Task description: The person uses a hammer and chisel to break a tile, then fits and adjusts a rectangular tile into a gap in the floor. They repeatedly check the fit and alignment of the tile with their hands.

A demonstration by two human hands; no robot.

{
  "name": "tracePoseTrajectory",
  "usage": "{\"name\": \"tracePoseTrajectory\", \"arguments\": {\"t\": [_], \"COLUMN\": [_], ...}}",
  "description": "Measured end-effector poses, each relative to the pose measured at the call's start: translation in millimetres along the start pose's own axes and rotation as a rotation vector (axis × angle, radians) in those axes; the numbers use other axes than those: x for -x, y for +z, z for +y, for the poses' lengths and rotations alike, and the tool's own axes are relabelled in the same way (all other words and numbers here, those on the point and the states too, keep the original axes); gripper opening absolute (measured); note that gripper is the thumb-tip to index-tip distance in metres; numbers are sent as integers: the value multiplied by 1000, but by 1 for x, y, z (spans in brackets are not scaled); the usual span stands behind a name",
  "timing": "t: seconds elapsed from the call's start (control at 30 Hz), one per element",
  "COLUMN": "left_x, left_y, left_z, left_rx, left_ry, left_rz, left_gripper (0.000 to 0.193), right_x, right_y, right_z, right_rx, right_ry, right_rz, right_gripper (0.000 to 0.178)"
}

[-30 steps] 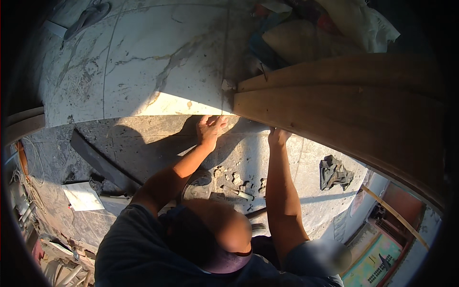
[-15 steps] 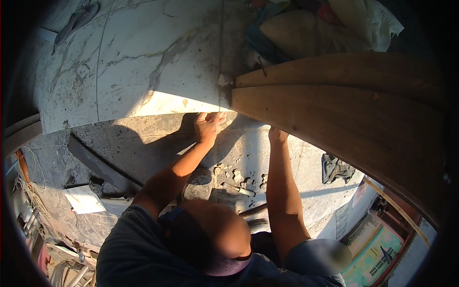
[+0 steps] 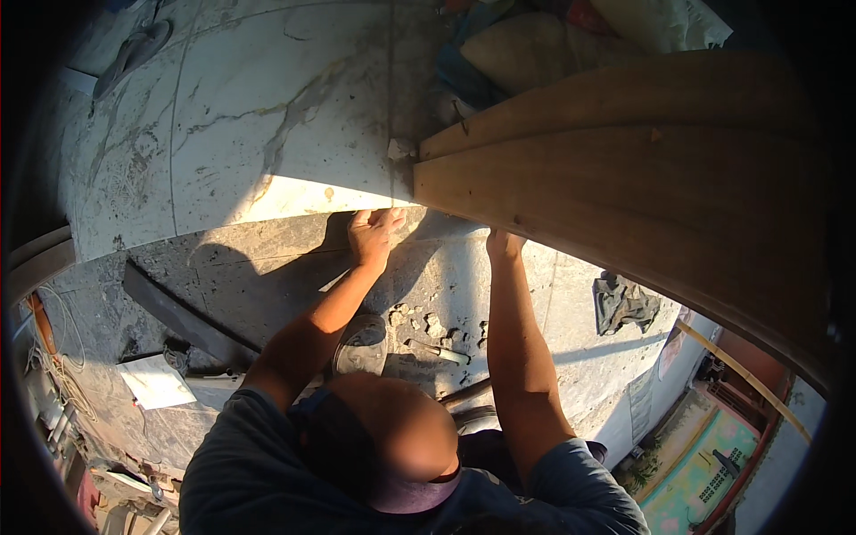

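Observation:
My left hand is at the sunlit edge of the white marble-patterned tile floor. Its fingers are apart and bent at that edge, and I see nothing held in them. To its right, my right hand meets the lower edge of a large brown wooden panel. The panel hides its fingers, so their grip cannot be seen. The panel's near corner ends just above the gap between my hands.
Below my forearms lie a round container, broken mortar lumps and a pale-handled tool. A dark cloth is at right. A long dark strip and a white sheet lie at left. Sacks sit beyond the panel.
The whole view has shifted a little, so things sit slightly further left. Both hands keep nearly the same places at the tile edge and the wooden panel.

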State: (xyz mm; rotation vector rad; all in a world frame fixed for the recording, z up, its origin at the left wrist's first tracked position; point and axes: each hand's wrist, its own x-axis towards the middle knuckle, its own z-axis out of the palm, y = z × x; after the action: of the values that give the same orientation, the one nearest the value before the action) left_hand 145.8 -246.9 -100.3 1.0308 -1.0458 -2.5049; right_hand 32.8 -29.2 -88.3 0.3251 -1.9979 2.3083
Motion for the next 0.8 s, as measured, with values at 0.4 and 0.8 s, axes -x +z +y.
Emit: {"name": "tracePoseTrajectory", "arguments": {"t": [0.4,0.8], "left_x": [-3,-4], "left_y": [1,-1], "left_z": [-1,-1], "left_rx": [-5,-7], "left_ry": [13,5], "left_rz": [26,22], "left_gripper": [18,18], "right_x": [-4,-7], "right_y": [-3,10], "right_z": [13,-2], "right_rx": [-50,29], "right_ry": [-37,60], "right_rz": [-23,144], "right_gripper": [77,67]}}
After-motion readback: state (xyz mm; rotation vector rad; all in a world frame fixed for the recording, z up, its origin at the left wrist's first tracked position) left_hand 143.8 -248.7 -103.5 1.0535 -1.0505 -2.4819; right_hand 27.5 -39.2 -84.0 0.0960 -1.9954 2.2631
